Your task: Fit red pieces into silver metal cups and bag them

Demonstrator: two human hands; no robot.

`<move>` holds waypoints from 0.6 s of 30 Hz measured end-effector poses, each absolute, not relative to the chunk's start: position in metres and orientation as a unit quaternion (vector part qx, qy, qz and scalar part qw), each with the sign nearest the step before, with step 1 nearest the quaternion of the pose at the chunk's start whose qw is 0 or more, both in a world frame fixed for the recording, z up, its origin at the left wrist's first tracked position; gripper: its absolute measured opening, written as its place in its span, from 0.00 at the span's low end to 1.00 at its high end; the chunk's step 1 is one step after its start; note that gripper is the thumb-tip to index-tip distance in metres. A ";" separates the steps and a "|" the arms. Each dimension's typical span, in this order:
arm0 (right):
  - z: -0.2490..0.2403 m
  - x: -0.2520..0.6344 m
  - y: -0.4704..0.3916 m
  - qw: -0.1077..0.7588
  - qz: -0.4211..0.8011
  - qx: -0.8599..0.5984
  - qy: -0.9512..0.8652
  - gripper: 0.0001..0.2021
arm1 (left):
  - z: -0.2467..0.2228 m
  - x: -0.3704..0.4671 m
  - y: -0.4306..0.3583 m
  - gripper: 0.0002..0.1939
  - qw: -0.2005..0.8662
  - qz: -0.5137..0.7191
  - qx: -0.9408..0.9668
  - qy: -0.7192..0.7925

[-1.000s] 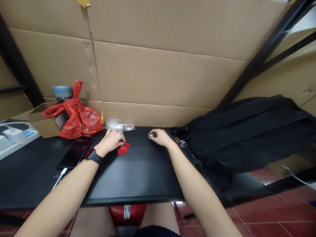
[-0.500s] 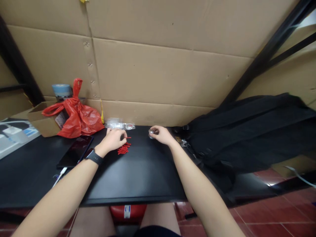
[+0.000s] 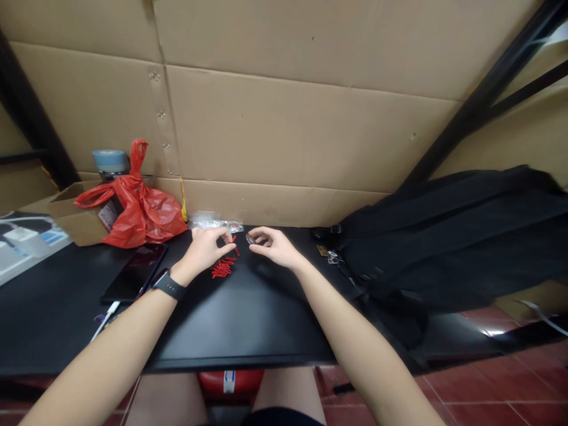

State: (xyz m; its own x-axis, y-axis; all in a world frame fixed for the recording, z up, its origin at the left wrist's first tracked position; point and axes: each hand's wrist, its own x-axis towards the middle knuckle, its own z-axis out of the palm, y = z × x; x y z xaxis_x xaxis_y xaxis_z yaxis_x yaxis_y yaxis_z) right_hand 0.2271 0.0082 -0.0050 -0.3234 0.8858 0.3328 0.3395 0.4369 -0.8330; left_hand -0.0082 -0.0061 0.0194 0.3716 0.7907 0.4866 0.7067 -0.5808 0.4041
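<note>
My left hand [image 3: 208, 245], with a dark watch on its wrist, pinches a short piece of red cord [image 3: 236, 247] between thumb and fingers. Just below it on the black table lies a small heap of red cord [image 3: 223, 267]. Facing it, my right hand [image 3: 275, 245] grips a small round disc [image 3: 251, 239] by its edge, tilted up toward the cord. The disc looks clear or shiny; its exact kind is too small to make out. A gap separates the disc from the cord.
Clear plastic packets [image 3: 213, 222] lie behind my left hand. A red plastic bag [image 3: 144, 216], a cardboard box [image 3: 80, 219] and a phone [image 3: 135, 275] are on the left. Keys [image 3: 333, 258] and a black backpack [image 3: 448, 236] lie right. A cardboard wall [image 3: 275, 130] closes the back.
My right hand has moved left with the disc, lifting and tilting it close to my left hand. The cord end in my left hand now hangs down instead of pointing right.
</note>
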 end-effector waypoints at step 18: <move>0.005 0.212 -0.013 0.512 0.487 -0.270 -0.653 0.29 | 0.019 0.005 -0.022 0.10 -0.121 0.377 0.828 0.397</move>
